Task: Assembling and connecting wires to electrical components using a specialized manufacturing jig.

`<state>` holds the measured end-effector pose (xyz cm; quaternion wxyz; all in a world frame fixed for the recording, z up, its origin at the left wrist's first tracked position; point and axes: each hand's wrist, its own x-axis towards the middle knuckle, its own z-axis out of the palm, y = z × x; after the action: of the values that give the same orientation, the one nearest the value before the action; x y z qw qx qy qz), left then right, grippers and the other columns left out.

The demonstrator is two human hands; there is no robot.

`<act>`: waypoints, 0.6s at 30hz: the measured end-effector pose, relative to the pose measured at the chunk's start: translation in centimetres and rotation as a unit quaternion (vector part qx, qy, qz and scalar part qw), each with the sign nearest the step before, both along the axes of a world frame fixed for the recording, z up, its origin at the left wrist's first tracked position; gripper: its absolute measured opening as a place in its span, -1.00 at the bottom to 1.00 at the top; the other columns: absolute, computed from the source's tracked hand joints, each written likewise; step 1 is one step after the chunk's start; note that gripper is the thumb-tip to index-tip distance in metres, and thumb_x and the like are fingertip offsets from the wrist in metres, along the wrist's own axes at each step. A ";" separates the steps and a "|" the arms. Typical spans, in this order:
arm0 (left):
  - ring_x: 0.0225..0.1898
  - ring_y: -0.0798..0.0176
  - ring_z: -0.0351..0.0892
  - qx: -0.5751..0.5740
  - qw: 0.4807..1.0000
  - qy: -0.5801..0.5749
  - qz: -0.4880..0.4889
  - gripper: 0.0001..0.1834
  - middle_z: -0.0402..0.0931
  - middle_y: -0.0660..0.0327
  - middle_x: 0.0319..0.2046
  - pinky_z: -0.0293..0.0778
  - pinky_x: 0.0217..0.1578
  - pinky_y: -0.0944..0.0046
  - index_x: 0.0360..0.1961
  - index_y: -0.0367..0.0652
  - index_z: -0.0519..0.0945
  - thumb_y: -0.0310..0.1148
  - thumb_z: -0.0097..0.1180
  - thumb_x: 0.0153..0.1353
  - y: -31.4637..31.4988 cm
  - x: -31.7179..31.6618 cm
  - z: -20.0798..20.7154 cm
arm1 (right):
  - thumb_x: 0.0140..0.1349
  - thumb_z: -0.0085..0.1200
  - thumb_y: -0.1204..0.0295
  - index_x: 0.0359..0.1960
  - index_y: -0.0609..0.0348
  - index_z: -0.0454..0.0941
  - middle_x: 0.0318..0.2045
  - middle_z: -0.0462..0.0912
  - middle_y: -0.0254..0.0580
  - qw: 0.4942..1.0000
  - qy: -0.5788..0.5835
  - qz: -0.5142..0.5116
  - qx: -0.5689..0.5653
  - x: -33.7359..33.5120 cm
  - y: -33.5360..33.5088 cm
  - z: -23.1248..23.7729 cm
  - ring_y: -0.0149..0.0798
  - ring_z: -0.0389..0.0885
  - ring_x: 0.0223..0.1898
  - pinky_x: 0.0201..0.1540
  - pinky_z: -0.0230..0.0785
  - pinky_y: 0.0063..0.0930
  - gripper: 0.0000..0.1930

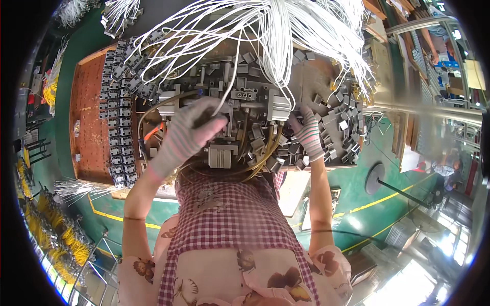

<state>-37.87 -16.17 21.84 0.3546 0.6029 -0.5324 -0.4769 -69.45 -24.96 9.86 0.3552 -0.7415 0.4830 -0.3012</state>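
My left hand (pixel 189 131), in a striped knit glove, is at the left-centre of the metal fixture (pixel 244 95). Its fingers and thumb are closed around the end of a white wire (pixel 234 76), which runs up to the big bundle of white wires (pixel 278 25). What sits at the wire's tip is too dark and small to make out. In a matching glove, my right hand (pixel 308 133) is just right of a silver pneumatic cylinder (pixel 279 108), beside loose small metal pieces (pixel 343 125). Its fingers are bent together, and anything between them is hidden.
Rows of small black-and-metal parts (pixel 120 127) stand along a reddish-brown wooden board (pixel 88 122) at the left. Yellowish hoses (pixel 268 155) loop in front of the fixture. A second silver cylinder (pixel 220 157) juts toward me. On the right a metal rail (pixel 434 113) runs past the table.
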 end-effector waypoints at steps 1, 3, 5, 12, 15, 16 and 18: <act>-0.40 0.46 0.50 0.017 0.999 -0.036 0.009 -0.72 0.59 0.29 -0.43 0.44 -0.37 0.37 -0.12 -0.19 0.65 -0.23 0.24 0.27 0.4 0.7 1.7 | 0.09 0.12 0.60 -0.13 0.17 0.57 -0.30 0.65 -0.06 0.995 0.069 0.010 -0.070 -0.1 -0.1 0.0 0.05 0.60 -0.24 -0.06 0.43 -0.15 -0.74; -0.37 0.35 0.58 -0.077 0.967 -0.209 0.121 -0.83 0.62 0.26 -0.42 0.46 -0.34 0.29 -0.24 -0.16 0.68 -0.31 0.25 0.23 1.1 2.8 3.8 | 0.13 0.21 0.56 -0.17 0.18 0.57 -0.34 0.64 -0.07 0.951 0.202 0.037 -0.232 0.6 -0.1 1.5 -0.13 0.59 -0.36 -0.21 0.46 -0.34 -0.79; -0.34 0.18 0.61 -0.323 0.798 -0.492 0.132 -0.85 0.64 0.22 -0.41 0.48 -0.25 0.19 -0.24 -0.13 0.68 -0.40 0.26 0.15 0.9 6.7 3.5 | 0.12 0.26 0.54 -0.20 0.16 0.62 -0.34 0.69 -0.10 0.925 0.114 -0.085 -0.353 0.5 0.2 1.0 -0.18 0.63 -0.40 -0.30 0.48 -0.32 -0.80; -0.05 -0.03 0.52 -0.330 0.823 -0.432 0.165 -0.63 0.53 0.06 0.00 0.45 -0.05 0.06 -0.07 -0.09 0.63 -0.46 0.32 0.02 4.0 8.8 -1.6 | 0.07 0.28 0.51 -0.19 0.14 0.58 -0.41 0.66 -0.20 0.872 0.248 -0.117 -0.406 -0.1 3.7 3.8 -0.16 0.56 -0.49 -0.40 0.40 -0.33 -0.75; -0.03 0.05 0.52 -0.307 0.808 -0.398 0.308 -0.64 0.53 0.11 -0.03 0.44 0.01 0.13 -0.04 -0.10 0.63 -0.54 0.25 0.08 7.3 11.2 -2.5 | 0.18 0.12 0.53 -0.18 0.14 0.52 -0.46 0.60 -0.18 0.885 0.276 -0.138 -0.347 0.2 4.4 5.5 -0.03 0.50 -0.51 -0.35 0.34 -0.10 -0.83; -0.04 0.12 0.51 -0.297 0.818 -0.340 0.356 -0.65 0.53 0.13 -0.04 0.44 0.01 0.16 -0.04 -0.10 0.63 -0.52 0.25 0.09 8.4 13.0 -3.5 | 0.19 0.10 0.52 -0.20 0.15 0.52 -0.47 0.59 -0.17 0.890 0.272 -0.126 -0.344 0.3 4.3 5.8 -0.03 0.50 -0.51 -0.36 0.34 -0.14 -0.86; -0.02 0.23 0.49 -0.206 0.821 -0.313 0.431 -0.65 0.52 0.17 -0.05 0.44 0.00 0.22 -0.03 -0.12 0.63 -0.49 0.26 0.11 11.0 17.6 -6.0 | 0.22 0.09 0.50 -0.21 0.15 0.52 -0.50 0.56 -0.16 0.877 0.283 -0.114 -0.372 1.1 3.6 6.9 -0.10 0.52 -0.50 -0.36 0.35 -0.27 -0.88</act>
<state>-20.27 -5.12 15.82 0.4536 0.8008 -0.3866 0.0596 -68.31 -21.31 16.75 -0.1355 -0.8125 0.4964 -0.2740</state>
